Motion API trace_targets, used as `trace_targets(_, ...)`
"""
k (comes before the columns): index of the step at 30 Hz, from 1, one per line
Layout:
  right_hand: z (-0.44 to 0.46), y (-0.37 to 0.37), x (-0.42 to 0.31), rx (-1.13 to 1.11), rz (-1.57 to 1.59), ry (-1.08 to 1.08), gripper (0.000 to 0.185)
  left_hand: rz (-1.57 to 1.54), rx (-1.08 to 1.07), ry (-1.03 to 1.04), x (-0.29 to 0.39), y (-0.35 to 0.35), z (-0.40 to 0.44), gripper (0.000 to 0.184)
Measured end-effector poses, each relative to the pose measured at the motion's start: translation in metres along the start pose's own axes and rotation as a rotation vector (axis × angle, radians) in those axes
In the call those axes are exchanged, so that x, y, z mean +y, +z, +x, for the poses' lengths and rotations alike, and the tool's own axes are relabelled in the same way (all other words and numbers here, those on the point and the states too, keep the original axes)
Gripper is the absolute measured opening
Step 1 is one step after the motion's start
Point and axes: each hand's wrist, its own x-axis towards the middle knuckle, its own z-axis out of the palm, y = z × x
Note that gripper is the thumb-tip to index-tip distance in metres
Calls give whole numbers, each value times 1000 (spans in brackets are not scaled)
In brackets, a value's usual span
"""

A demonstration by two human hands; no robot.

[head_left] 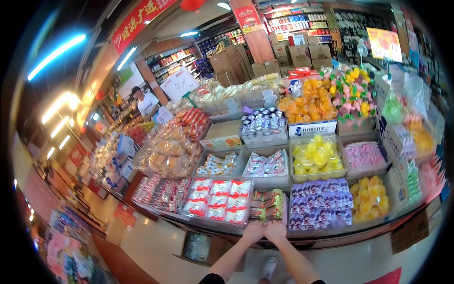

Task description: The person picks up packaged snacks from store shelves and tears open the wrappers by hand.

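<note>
Both of my hands are side by side at the front of a bin of green, brown and red snack packets [275,199]. My left hand [254,231] is closed, its fingertips curled on the packets at the bin's near end. Close beside it, my right hand [275,230] has its fingers bent onto the same front packets. The fingers partly hide what they grip. To the left lies a bin of white and red packets [218,199]; purple printed packets [321,202] fill the bin on the right.
Yellow jelly cups [318,155] and orange ones [309,100] are heaped farther back. An open cardboard box [215,246] stands on the floor below the display's front edge. A person [145,103] is at the far left. A price sign [179,85] rises behind the bins.
</note>
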Motion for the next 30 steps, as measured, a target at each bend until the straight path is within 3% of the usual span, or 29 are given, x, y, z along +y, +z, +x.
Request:
trace_targets(1,3,-2,2,-1,2,1,32,-34,-79,14,-4,5,2,18)
trace_targets(6,7,-7,13,-176,54,-18,42,-320,-45,-224,3,1,7,26)
trace_targets(9,1,-11,13,-55,86,-7,37,-345,-25,-236,-2,14,9,26)
trace_targets(26,-10,-13,15,41,103,-60,28,-420,-88,-269,5,8,13,25)
trace_targets(29,-6,-14,10,14,45,-18,30,-415,37,-265,5,10,15,24)
trace_targets(30,-8,-9,7,132,43,-26,28,-388,36,-274,4,12,8,23)
